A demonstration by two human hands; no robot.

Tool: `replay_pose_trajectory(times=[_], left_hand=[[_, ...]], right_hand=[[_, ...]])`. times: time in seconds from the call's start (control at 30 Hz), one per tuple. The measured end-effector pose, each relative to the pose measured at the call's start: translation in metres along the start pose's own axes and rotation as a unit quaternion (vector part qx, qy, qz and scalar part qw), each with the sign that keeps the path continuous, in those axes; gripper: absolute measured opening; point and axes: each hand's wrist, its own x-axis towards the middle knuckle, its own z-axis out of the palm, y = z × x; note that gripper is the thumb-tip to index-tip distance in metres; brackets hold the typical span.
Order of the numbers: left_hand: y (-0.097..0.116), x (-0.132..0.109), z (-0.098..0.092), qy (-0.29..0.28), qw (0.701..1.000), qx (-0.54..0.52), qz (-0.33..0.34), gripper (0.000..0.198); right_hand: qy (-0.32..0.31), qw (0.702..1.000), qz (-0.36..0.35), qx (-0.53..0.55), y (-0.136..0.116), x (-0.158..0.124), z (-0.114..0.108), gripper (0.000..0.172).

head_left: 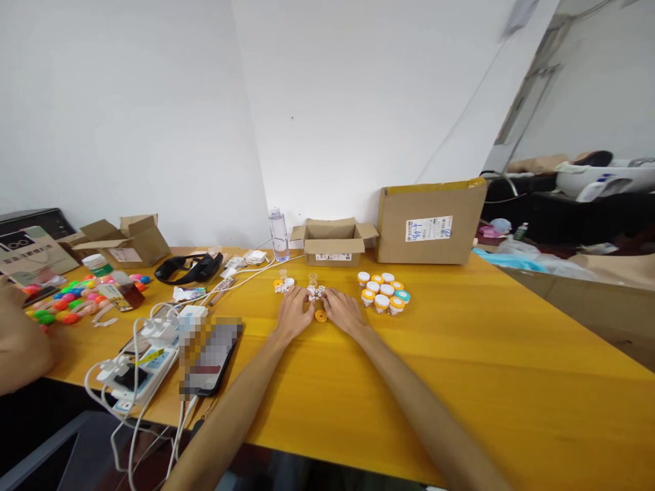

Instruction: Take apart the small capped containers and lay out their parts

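Observation:
Both my hands rest on the yellow table [460,382], meeting around a small pile of white pieces with dark spots [316,292]. My left hand [293,312] and my right hand [342,310] have their fingers curled in a pinch at that pile; what each holds is too small to name. An orange lid [321,316] lies on the table between the two hands. A small clear vial [312,279] stands just behind the pile. To the right stands a cluster of several small vials with orange, white and teal caps [383,292]. More small pieces [282,284] lie to the left.
Cardboard boxes [333,242] [430,221] and a water bottle [279,234] line the back wall. A phone [212,354], power strip [138,365] and cables lie at the left. Colourful beads [66,303] and another person's arm [20,341] are at the far left.

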Motion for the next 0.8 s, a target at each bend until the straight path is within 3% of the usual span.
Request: replay_pose_trajectory(times=[0.13, 0.27, 0.53, 0.7, 0.8], left_hand=[[0.001, 0.000, 0.001, -0.020, 1.000, 0.003, -0.012, 0.008], [0.001, 0.000, 0.001, -0.039, 0.999, 0.002, -0.028, 0.005], [-0.001, -0.001, 0.002, -0.077, 0.997, -0.016, -0.022, 0.006], [0.002, -0.001, 0.001, -0.095, 0.995, -0.033, -0.007, 0.003], [0.004, -0.001, -0.002, -0.103, 0.994, -0.037, -0.012, 0.012]], right_hand=[[-0.017, 1.000, 0.001, 0.003, -0.004, -0.008, -0.010, 0.021], [0.006, 0.998, 0.001, 0.064, -0.001, -0.011, -0.011, 0.024], [0.054, 0.962, -0.089, 0.251, 0.005, -0.009, 0.001, 0.015], [0.071, 0.961, -0.110, 0.244, 0.006, -0.009, 0.003, 0.018], [0.098, 0.975, -0.065, 0.191, 0.008, -0.009, 0.002, 0.019]])
